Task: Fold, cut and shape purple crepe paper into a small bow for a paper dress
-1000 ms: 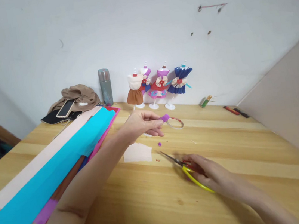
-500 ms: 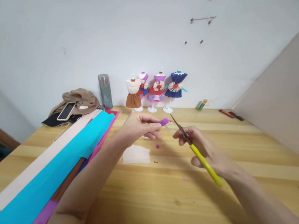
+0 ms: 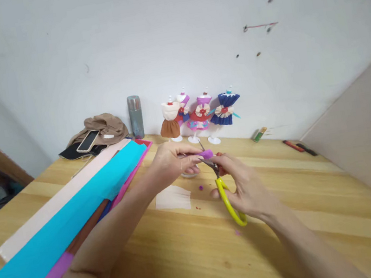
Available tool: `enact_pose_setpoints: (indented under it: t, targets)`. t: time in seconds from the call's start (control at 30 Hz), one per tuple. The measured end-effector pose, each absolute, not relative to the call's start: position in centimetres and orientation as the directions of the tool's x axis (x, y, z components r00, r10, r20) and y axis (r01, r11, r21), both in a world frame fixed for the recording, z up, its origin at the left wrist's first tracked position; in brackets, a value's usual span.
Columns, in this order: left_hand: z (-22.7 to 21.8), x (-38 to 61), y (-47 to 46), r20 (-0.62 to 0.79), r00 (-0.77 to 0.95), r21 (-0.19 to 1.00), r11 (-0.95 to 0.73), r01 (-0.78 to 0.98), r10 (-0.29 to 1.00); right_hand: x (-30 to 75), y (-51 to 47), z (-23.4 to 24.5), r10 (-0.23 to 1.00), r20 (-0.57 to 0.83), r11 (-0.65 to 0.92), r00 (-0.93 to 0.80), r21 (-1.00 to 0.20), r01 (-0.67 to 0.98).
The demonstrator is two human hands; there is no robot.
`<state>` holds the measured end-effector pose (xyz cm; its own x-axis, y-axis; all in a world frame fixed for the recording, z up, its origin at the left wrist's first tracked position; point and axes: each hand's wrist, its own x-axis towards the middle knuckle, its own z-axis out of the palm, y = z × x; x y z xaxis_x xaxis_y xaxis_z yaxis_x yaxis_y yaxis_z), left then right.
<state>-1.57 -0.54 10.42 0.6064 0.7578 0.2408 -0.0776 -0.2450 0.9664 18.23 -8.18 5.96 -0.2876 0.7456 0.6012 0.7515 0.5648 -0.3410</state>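
Between thumb and fingers, my left hand (image 3: 177, 158) pinches a small purple strip of crepe paper (image 3: 206, 154). My right hand (image 3: 240, 182) is closed round yellow-handled scissors (image 3: 228, 200), whose parted blades lie around the purple strip close to my left fingertips. Part of a round white object (image 3: 189, 175) shows under my left hand; the hand hides the rest. Below on the table lie a pale pink paper piece (image 3: 173, 198), a tiny purple bit (image 3: 201, 187) and red scraps (image 3: 198, 208).
Several small dress forms in paper dresses (image 3: 199, 113) stand by the wall, beside a grey flask (image 3: 136, 118). Long crepe paper sheets (image 3: 62, 231) lie at left. Behind them are a phone (image 3: 88, 141) and brown cloth (image 3: 108, 125). A red-and-black pen-like item (image 3: 294, 146) lies at right.
My right hand has brought the scissors leftward to the purple strip, and the blades have opened around it. The camera view has shifted slightly.
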Motion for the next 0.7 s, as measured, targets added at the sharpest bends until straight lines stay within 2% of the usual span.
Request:
enact_pose_setpoints:
  t: [0.33,0.53,0.7]
  targets:
    - [10.49,-1.17,-0.55,0.231,0.584,0.963,-0.267,-0.025,0.778,18.59,-8.49,6.19,0.702,0.630,0.586,-0.333,-0.245,0.772]
    - [10.63,-1.41,-0.64,0.269,0.594,0.944,-0.329,-0.008,0.758,18.46,-8.54,6.10,0.677,0.656,0.604,-0.333,-0.238,0.761]
    - [10.78,-1.60,-0.50,0.258,0.612,0.948,-0.318,-0.011,0.748,18.29,-8.60,6.14,0.671,0.665,0.613,-0.327,-0.250,0.750]
